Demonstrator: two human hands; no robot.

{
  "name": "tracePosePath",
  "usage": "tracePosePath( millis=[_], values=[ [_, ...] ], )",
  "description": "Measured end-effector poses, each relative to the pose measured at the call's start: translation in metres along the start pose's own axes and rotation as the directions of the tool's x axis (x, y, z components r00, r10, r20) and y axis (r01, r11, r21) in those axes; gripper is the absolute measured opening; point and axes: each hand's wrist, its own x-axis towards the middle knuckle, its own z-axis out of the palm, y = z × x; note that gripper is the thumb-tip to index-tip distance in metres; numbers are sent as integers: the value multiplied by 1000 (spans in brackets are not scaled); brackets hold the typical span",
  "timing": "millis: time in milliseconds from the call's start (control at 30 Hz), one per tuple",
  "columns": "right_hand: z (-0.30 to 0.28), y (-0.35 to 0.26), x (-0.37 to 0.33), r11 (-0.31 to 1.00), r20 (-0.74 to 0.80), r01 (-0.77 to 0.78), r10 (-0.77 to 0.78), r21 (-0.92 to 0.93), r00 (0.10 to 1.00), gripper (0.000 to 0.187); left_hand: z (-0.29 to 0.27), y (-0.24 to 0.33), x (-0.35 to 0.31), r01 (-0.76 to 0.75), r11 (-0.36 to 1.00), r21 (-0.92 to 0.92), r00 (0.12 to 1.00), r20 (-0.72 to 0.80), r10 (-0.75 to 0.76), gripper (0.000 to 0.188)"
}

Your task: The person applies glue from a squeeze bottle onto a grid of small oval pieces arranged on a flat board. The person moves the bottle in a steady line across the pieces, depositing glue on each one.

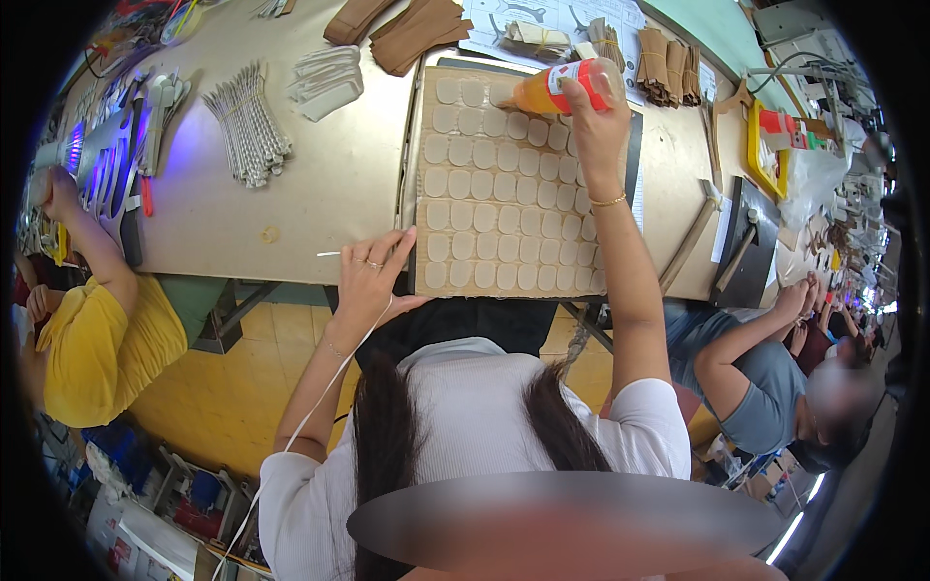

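Observation:
My right hand is wrapped round a glue-type bottle with orange liquid and a red and white label. The bottle is tipped over, its narrow nozzle pointing left and down at the far rows of pale pieces. Those small rounded-square pieces lie in neat rows on a brown board in front of me. Beside the board's near left corner rests my left hand, fingers apart, fingertips touching the edge and thumb along the near side. A thin white cord runs past my left wrist.
On the table's left lie a bundle of braided strips and pale stacked strips. Brown strips and printed sheets lie at the back. Hammers and a yellow tray are at right. Co-workers sit on both sides.

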Motion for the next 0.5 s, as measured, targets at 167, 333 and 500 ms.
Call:
tracePosePath(
  millis=[167, 333, 500],
  values=[
    [8, -1, 4, 998, 6, 57, -57, -26, 998, 47, 2, -4, 3, -3, 1000, 28, 1000, 16, 2, 102],
    [-1, -2, 6, 984, -16, 131, -133, -118, 991, 38, 2, -4, 3, 0, 1000, 22, 1000, 23, -1, 104],
    [-18, 0, 16, 973, -82, -9, 28, 232, 996, 36, 2, -4, 3, 5, 1000, 25, 1000, 21, -6, 104]
  ],
)
